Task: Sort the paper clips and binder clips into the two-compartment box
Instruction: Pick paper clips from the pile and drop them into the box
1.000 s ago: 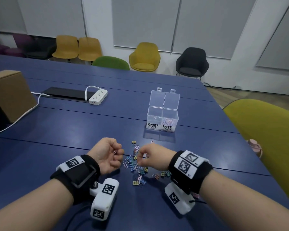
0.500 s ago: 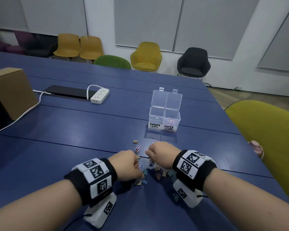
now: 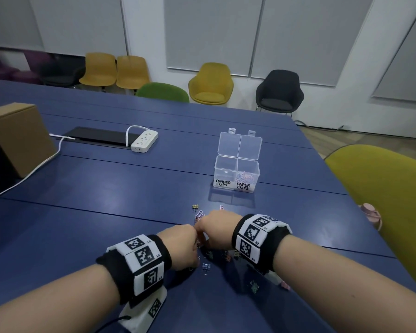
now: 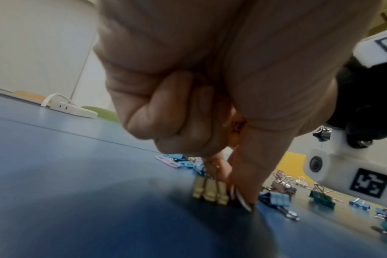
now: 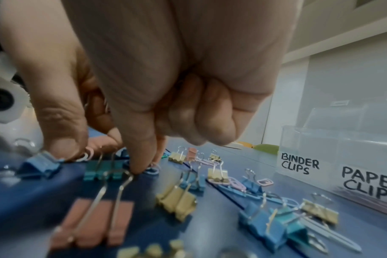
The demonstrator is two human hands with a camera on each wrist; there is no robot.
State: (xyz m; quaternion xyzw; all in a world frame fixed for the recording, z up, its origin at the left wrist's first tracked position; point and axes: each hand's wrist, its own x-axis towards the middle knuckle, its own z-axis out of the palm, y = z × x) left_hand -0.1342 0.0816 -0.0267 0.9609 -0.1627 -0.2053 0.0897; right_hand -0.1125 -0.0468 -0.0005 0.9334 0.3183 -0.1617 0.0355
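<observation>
The clear two-compartment box point(image 3: 237, 160) stands open behind the pile; pink paper clips point(image 3: 245, 177) lie in the side marked PAPER CLIPS, and the BINDER CLIPS side point(image 5: 299, 163) looks bare. Mixed clips are scattered under both hands. My left hand point(image 4: 230, 188) is palm down, its thumb and forefinger pinching a gold binder clip point(image 4: 210, 191) on the table. My right hand point(image 5: 99, 157) is just beside it. Its forefinger presses a blue paper clip point(image 5: 151, 170), its thumb is down by a blue binder clip point(image 5: 41, 165), and thin wire clips show inside its curled fingers.
A white power strip point(image 3: 144, 141) and a black panel point(image 3: 99, 137) lie at the back left, with a cardboard box point(image 3: 17, 138) at the far left. A yellow-green chair point(image 3: 382, 200) stands at the table's right edge. Loose binder clips point(image 3: 254, 286) lie near my right wrist.
My left hand has turned palm down and moved right onto the pile. My right hand has edged slightly forward over the clips. The two hands are now close together.
</observation>
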